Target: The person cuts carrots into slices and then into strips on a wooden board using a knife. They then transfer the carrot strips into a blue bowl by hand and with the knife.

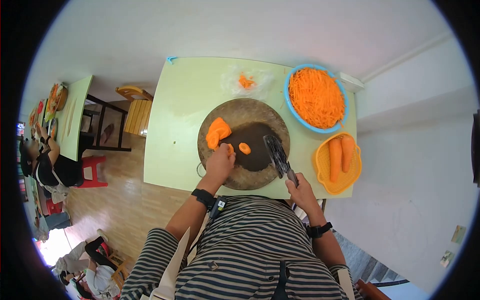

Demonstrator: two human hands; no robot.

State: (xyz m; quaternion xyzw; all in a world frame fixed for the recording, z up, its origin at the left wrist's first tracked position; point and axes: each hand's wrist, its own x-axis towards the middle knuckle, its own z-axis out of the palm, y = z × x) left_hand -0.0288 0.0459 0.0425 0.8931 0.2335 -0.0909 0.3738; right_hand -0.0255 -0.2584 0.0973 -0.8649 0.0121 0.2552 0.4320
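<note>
My right hand point(301, 192) is closed round the handle of a kitchen knife point(276, 154), its broad dark blade over the right side of a round wooden chopping board point(210, 112). Toward the board's left side, my left hand point(220, 164) has its fingers bent on a piece of carrot point(230, 149), partly hidden by the fingertips. Just beyond that hand lies a small heap of carrot slices point(218, 131). A single carrot slice point(244, 148) rests on the dark wet patch between the hand and the blade.
A blue basin point(287, 95) of shredded carrot stands at the back right. Nearer is a yellow basket point(325, 182) with whole carrots point(335, 160). A plastic bag point(260, 82) with carrot bits lies behind the board on the green table point(170, 130). People sit at the left.
</note>
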